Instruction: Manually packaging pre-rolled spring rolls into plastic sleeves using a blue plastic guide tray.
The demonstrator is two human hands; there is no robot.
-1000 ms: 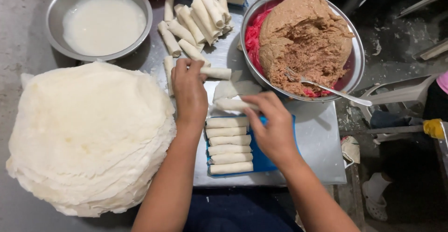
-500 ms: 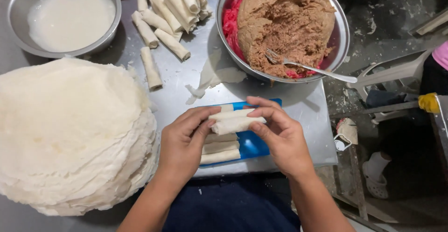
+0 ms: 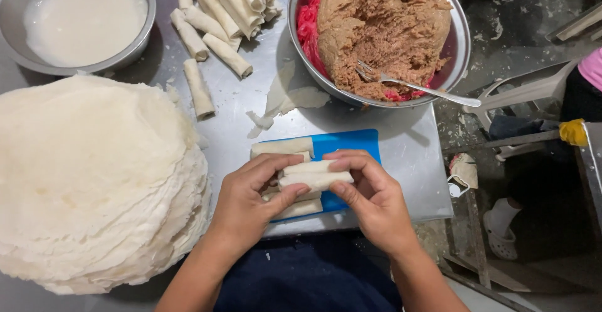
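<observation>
Both sets of fingers (image 3: 285, 194) curled shut around one pale, cylinder-shaped wrapped roll (image 3: 315, 177), held level just above the blue rectangular board (image 3: 351, 146). Left hand (image 3: 248, 205) clamped on the roll's left end, thumb underneath, fingertips over the top. Right hand (image 3: 373, 199) closed on the right end, thumb pressed against the near side, fingers (image 3: 351, 160) arched over the top. Roll's middle bare between the two grips.

Beneath and beside the held roll: several finished pale rolls (image 3: 282, 147) lying in a row on the board, partly hidden by the hands.

Board on a grey metal bench (image 3: 407, 155), near its front edge. Left of the hands, a tall stack of thin white round wrappers (image 3: 94, 180). Farther back, a loose heap of finished rolls (image 3: 226, 5), a metal bowl of white liquid (image 3: 81, 14), and a large metal bowl of brown minced filling (image 3: 382, 23) with a metal fork (image 3: 414, 86) resting in it. Torn wrapper scraps (image 3: 282, 102) on the bench between bowl and board.
</observation>
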